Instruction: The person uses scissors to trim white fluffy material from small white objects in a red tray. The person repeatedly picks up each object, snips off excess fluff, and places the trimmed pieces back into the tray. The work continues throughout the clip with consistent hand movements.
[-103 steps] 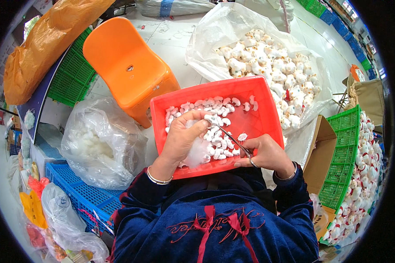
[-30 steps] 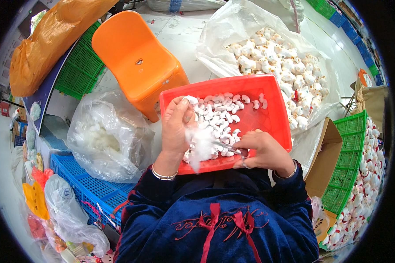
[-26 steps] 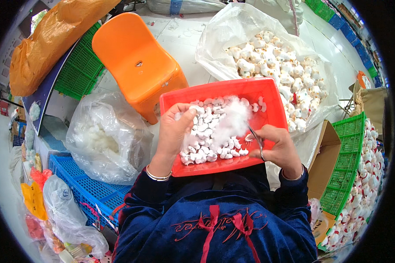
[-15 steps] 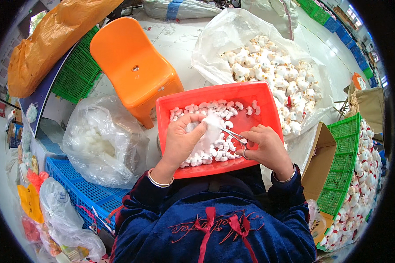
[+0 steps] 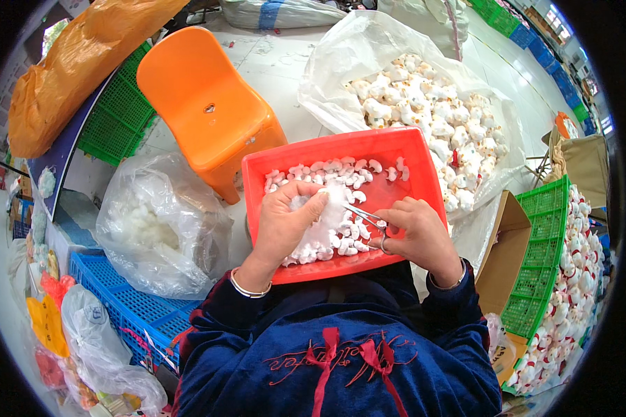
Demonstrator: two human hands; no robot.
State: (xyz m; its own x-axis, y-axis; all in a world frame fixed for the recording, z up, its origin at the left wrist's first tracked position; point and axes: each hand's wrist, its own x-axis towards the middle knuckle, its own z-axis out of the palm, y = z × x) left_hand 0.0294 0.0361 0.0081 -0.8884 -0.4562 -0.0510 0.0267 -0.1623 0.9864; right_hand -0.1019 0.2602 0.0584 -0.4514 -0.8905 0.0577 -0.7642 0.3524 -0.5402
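Over a red plastic tub (image 5: 430, 177) in my lap, my left hand (image 5: 282, 224) is closed, pinching a wad of white fibre stuffing (image 5: 336, 197) between thumb and fingers. A small white piece shows at those fingertips. My right hand (image 5: 419, 233) grips metal forceps (image 5: 366, 215) by their ring handles, which look like scissor handles. The tips point left and reach the fluff, where the fibres hide their ends. Small curved white stuffed pieces (image 5: 346, 244) lie in the tub, below and beyond my hands.
Beyond the tub stand an orange plastic chair (image 5: 202, 104) and a clear bag (image 5: 316, 90) of white stuffed toy parts (image 5: 459, 132). To the left, a plastic bag of stuffing (image 5: 142, 229) sits by a blue crate (image 5: 142, 306). At right are a cardboard box (image 5: 497, 260) and green crate (image 5: 535, 257).
The whole view has shifted slightly, so things sit a little further left. Both hands keep their grips, with the forceps still at the stuffing.
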